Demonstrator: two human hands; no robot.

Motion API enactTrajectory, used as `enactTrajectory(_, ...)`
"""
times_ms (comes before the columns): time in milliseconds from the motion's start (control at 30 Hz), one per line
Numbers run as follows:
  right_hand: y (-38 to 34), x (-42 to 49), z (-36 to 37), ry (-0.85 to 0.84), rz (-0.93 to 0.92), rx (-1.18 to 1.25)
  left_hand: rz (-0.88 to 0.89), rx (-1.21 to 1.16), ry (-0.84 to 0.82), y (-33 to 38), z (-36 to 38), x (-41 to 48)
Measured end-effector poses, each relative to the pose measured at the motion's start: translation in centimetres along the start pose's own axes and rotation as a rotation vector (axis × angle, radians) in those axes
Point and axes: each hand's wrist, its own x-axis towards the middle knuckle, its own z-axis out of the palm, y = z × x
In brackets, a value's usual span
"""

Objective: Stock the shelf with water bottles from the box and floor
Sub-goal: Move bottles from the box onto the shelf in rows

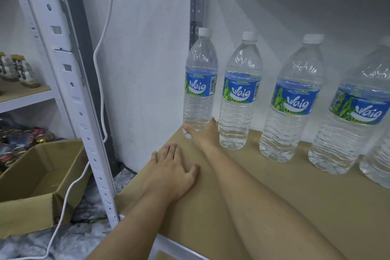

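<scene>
Clear ribbed plastic bottle (200,86) held low by right grip (203,135).

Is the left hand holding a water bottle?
No, the left hand lies flat on the shelf board with straight fingers; only the right hand grips the leftmost bottle.

Right hand (203,134) grips leftmost bottle (200,82) base; left hand (171,173) flat on shelf (274,196).

A white painted wall (147,48) stands behind a white slotted metal upright (71,83), a white cable (95,57) trailing down to the grey marbled floor (92,202); jars (19,72) and cans (19,143) sit on a neighbouring rack (25,101).
</scene>
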Motion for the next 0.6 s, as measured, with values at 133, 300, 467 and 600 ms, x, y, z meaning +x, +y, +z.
enactTrajectory(133,-0.4,-2.6,-1.1,-0.040,0.035,-0.144,-0.011,-0.003,-0.012,0.1,-0.1,0.0)
enactTrajectory(300,-0.6,-8.0,-5.4,-0.217,-0.124,-0.325,-0.013,-0.023,-0.008,0.2,-0.4,-0.2)
enactTrajectory(467,0.1,-12.5,-11.9,-0.254,-0.265,-0.552,0.070,-0.125,0.076,0.8,-1.8,-1.6)
enactTrajectory(600,0.5,-15.3,-16.4,-0.200,-0.235,-0.703,0.066,-0.219,0.058,1.6,-2.5,-4.4)
